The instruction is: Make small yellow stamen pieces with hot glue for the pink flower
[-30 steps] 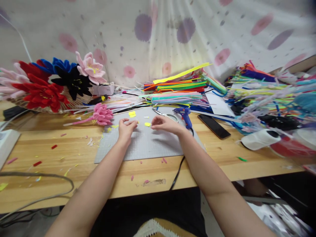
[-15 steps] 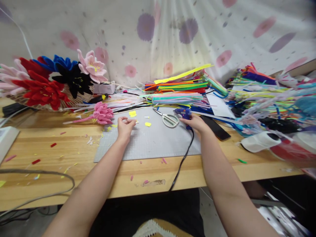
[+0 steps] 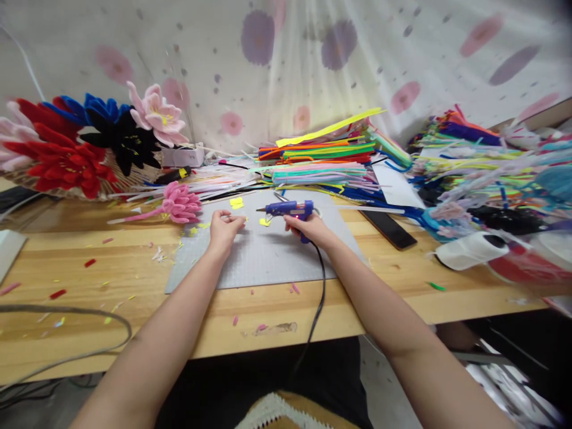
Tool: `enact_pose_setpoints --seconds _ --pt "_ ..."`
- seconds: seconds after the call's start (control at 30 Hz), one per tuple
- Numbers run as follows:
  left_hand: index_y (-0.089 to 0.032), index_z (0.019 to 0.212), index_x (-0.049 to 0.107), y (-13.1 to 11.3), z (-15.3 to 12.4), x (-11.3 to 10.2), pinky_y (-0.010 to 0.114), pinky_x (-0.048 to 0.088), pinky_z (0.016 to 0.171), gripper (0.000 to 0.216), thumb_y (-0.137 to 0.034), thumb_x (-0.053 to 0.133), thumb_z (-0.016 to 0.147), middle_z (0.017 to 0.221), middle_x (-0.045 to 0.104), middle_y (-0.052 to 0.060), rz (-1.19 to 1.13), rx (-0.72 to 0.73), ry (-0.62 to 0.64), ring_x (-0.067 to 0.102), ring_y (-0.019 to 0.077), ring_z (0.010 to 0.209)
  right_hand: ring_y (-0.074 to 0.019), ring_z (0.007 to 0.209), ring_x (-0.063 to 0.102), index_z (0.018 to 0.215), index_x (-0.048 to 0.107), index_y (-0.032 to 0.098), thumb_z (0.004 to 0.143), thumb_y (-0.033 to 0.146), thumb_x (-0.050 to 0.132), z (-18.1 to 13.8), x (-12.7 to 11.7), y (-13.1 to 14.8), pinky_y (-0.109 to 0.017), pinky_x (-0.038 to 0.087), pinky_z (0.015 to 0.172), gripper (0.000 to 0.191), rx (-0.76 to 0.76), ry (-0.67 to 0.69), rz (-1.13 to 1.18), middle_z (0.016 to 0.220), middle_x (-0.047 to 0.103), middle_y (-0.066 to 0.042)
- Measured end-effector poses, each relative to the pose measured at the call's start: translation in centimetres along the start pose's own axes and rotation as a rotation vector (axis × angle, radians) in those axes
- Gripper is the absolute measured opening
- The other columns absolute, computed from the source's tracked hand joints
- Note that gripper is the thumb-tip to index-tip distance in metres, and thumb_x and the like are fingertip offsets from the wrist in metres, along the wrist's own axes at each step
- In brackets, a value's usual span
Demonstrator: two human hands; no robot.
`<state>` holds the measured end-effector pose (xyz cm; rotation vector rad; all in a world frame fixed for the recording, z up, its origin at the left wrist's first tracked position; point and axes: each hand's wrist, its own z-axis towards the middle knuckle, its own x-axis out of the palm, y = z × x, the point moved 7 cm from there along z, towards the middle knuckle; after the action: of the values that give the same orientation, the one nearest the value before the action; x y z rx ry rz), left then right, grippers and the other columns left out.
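Glue gun (image 3: pixel 292 208) (plastic, pointed)

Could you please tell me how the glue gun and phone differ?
The glue gun is violet-blue; the phone is black. The glue gun is held in the right hand; the phone lies on the table. The glue gun has a cord; the phone shows none. Neither touches the left hand.
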<state>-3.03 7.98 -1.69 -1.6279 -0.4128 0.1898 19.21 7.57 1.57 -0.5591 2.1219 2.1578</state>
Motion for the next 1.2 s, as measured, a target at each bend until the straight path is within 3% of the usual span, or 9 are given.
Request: enact_pose_setpoints --seconds 0.13,0.53,1.2 --pt "-0.019 0.081 0.036 0.0 -0.1 0.1 0.024 0.045 0.058 0.044 -0.017 0.067 0.049 0.058 0.060 -0.006 0.012 0.005 0.018 0.057 0.0094 0.048 -0.0076 0.043 0.046 0.060 0.058 0.016 0.067 0.058 0.059 0.0 1.6 -0.1 -0.021 0.037 0.046 0.043 0.001 0.034 -0.158 0.049 0.054 0.000" --pt "-0.019 0.082 0.038 0.0 -0.2 0.4 0.023 0.042 0.058 0.045 -0.018 0.066 0.047 0.056 0.059 -0.007 0.061 0.025 0.043 0.057 0.0102 0.048 -0.0116 0.054 0.052 0.075 0.066 0.017 0.071 0.055 0.058 0.1 1.8 0.1 -0.023 0.039 0.054 0.040 -0.067 0.015 -0.304 0.051 0.056 0.000" --pt "-0.020 0.081 0.039 0.0 -0.2 0.4 0.025 0.044 0.060 0.045 -0.020 0.067 0.046 0.057 0.061 -0.006 0.086 0.021 0.044 0.057 0.0105 0.049 -0.0120 0.054 0.053 0.078 0.066 0.017 0.070 0.057 0.058 0.4 1.7 -0.1 -0.023 0.041 0.056 0.042 -0.096 0.005 -0.293 0.053 0.057 0.001"
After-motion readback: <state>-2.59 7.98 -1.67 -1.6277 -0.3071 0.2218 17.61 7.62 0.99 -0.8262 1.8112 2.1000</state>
